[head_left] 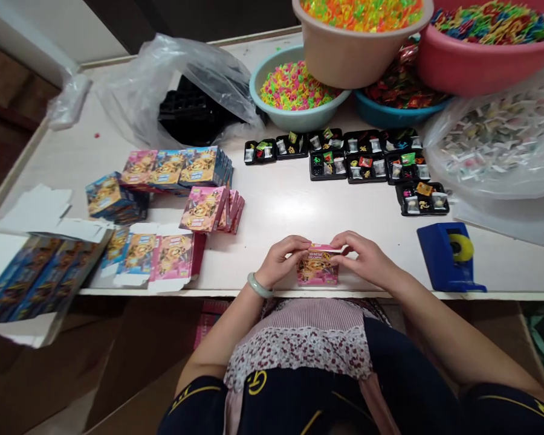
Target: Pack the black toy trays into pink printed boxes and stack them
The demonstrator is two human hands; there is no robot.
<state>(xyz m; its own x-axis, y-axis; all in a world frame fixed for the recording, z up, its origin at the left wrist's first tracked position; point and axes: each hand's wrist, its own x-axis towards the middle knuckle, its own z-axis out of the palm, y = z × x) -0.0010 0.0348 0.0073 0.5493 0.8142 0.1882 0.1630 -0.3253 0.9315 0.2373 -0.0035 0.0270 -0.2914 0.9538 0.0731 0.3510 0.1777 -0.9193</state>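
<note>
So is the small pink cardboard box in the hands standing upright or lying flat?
Upright: the small pink cardboard box stands at the table edge, left hand and right hand pinching its top.

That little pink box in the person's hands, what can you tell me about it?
The small pink box looks like printed cardboard, with a gold-brown cartoon picture and yellow lettering on its front. It stands upright at the near edge of the white table, its top flap up and not yet closed. The left hand pinches the top left corner and the right hand the top right, fingertips on the flap. Its contents cannot be seen.
</note>
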